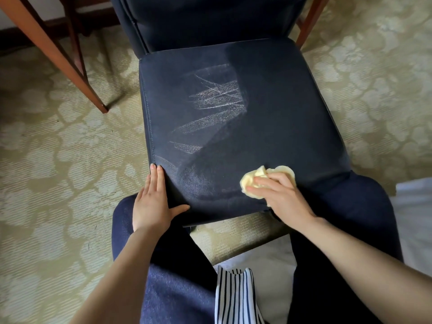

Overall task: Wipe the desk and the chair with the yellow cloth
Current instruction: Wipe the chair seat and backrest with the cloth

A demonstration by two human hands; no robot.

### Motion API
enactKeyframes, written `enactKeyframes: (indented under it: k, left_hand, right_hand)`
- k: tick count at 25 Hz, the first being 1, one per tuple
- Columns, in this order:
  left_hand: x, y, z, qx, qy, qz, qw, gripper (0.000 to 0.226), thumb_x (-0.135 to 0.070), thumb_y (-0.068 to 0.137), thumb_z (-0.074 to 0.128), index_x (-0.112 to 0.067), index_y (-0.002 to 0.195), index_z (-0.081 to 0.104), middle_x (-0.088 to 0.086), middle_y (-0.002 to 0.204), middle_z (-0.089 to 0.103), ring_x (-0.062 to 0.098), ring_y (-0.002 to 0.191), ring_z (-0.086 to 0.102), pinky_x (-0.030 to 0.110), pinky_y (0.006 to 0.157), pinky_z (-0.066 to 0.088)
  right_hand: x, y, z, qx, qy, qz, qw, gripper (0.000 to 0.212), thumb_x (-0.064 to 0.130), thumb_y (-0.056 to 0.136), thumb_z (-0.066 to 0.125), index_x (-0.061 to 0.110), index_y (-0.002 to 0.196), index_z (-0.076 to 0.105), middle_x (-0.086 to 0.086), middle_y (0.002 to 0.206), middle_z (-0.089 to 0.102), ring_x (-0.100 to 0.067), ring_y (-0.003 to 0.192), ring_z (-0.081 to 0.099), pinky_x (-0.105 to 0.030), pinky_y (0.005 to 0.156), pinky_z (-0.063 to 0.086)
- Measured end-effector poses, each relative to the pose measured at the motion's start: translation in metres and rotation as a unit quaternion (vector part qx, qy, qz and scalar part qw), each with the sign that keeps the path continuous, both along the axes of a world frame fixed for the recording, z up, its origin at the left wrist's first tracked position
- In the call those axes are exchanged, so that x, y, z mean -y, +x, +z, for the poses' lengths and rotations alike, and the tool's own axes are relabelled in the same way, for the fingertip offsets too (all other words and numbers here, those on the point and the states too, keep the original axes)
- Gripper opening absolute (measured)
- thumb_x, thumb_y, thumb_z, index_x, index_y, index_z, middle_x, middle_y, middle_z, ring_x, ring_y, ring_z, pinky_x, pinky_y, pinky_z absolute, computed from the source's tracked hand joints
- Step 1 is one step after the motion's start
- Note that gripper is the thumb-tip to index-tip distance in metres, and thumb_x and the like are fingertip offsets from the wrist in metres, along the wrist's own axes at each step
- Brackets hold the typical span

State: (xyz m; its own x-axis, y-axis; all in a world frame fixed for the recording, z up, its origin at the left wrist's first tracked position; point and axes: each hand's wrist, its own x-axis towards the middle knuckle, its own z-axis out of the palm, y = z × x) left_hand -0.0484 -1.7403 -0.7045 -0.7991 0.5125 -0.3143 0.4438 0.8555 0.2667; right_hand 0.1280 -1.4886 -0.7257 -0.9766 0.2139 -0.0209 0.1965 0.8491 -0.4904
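A dark blue upholstered chair (pixel 268 108) fills the middle of the head view, its seat marked with pale streaks. My right hand (pixel 280 195) holds the crumpled yellow cloth (pixel 251 181) pressed against the seat near its front edge. My left hand (pixel 153 202) lies flat on the seat's front left corner, fingers straight along the edge and thumb spread across the front. Only a wooden desk leg (pixel 58 57) shows at the upper left; the desk top is out of view.
Patterned beige carpet (pixel 58 183) surrounds the chair. My knees in dark blue trousers (pixel 177 277) sit close to the seat's front. White bedding (pixel 416 206) lies at the right edge. A wooden chair frame post (pixel 308 22) rises at the upper right.
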Motion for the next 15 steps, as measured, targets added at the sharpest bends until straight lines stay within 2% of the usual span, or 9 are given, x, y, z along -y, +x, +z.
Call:
enactKeyframes:
  k: [2,4,6,8,11,12,13,14,15]
  left_hand:
    - [0.001,0.001,0.000,0.002,-0.002,-0.003,1.000,0.119,-0.059,0.074,0.068,-0.010,0.151,-0.009,0.005,0.159,-0.013,0.018,0.147,0.008,0.030,0.114,0.019]
    - [0.001,0.003,-0.001,0.001,-0.007,-0.007,1.000,0.119,-0.061,0.074,0.067,-0.011,0.151,-0.010,0.005,0.159,-0.013,0.018,0.147,0.008,0.029,0.113,0.020]
    - [0.000,0.003,-0.001,0.000,-0.007,-0.011,1.000,0.120,-0.062,0.074,0.066,-0.011,0.151,-0.010,0.005,0.159,-0.013,0.018,0.147,0.009,0.029,0.113,0.021]
    - [-0.001,0.003,-0.001,0.000,-0.002,-0.013,1.000,0.120,-0.062,0.074,0.067,-0.011,0.151,-0.010,0.004,0.159,-0.013,0.017,0.147,0.009,0.030,0.113,0.021]
    - [-0.002,0.004,-0.002,0.000,0.006,-0.012,1.000,0.120,-0.063,0.074,0.066,-0.011,0.151,-0.009,0.004,0.159,-0.014,0.016,0.147,0.005,0.029,0.115,0.019]
    - [-0.003,0.005,-0.002,0.000,0.005,-0.013,1.000,0.120,-0.064,0.074,0.065,-0.011,0.151,-0.010,0.003,0.159,-0.015,0.015,0.148,0.003,0.029,0.115,0.018]
    - [-0.003,0.006,-0.003,0.000,0.004,-0.014,1.000,0.120,-0.065,0.074,0.064,-0.012,0.151,-0.011,0.003,0.159,-0.016,0.015,0.148,0.001,0.029,0.115,0.017]
    - [-0.003,0.006,-0.003,-0.001,0.001,-0.015,1.000,0.120,-0.066,0.074,0.063,-0.012,0.151,-0.012,0.003,0.159,-0.017,0.014,0.147,0.000,0.028,0.115,0.016]
    - [-0.003,0.007,-0.003,-0.003,0.000,-0.015,1.000,0.120,-0.067,0.074,0.062,-0.012,0.151,-0.012,0.003,0.159,-0.017,0.014,0.147,0.000,0.028,0.115,0.016]
  right_hand:
    - [-0.023,0.011,0.005,0.024,0.088,-0.037,0.995,0.045,-0.002,0.084,0.050,0.025,0.116,0.067,0.003,0.124,0.060,-0.023,0.120,0.049,-0.033,0.106,0.034]
    - [-0.043,0.020,0.009,0.030,0.108,-0.093,0.989,0.046,-0.005,0.084,0.053,0.024,0.118,0.066,-0.001,0.124,0.061,-0.027,0.117,0.053,-0.045,0.099,0.042]
    - [-0.057,0.024,0.016,0.038,0.089,-0.202,0.975,0.042,0.002,0.087,0.056,0.026,0.120,0.064,0.002,0.126,0.060,-0.029,0.111,0.049,-0.037,0.090,0.042]
    - [-0.069,0.020,0.017,0.052,0.053,-0.341,0.937,0.036,0.014,0.092,0.054,0.030,0.124,0.060,0.005,0.130,0.056,-0.027,0.110,0.042,-0.030,0.083,0.035]
    - [-0.070,0.001,0.012,0.036,-0.010,-0.482,0.875,0.038,0.009,0.093,0.051,0.024,0.127,0.056,0.000,0.136,0.050,-0.031,0.118,0.042,-0.018,0.081,0.022]
    - [-0.063,-0.008,0.012,0.024,-0.034,-0.533,0.845,0.039,0.008,0.092,0.049,0.026,0.127,0.055,0.001,0.137,0.048,-0.030,0.119,0.042,-0.018,0.083,0.023]
    - [-0.052,-0.018,0.013,0.021,-0.052,-0.578,0.814,0.040,0.011,0.092,0.048,0.030,0.126,0.055,0.003,0.137,0.047,-0.028,0.118,0.043,-0.022,0.091,0.026]
    - [-0.039,-0.027,0.015,0.023,-0.051,-0.600,0.798,0.039,0.015,0.093,0.046,0.034,0.126,0.054,0.006,0.137,0.046,-0.027,0.116,0.043,-0.029,0.096,0.030]
    - [-0.023,-0.037,0.017,0.037,-0.026,-0.586,0.809,0.038,0.016,0.093,0.045,0.035,0.125,0.055,0.007,0.136,0.047,-0.027,0.114,0.042,-0.033,0.097,0.031]
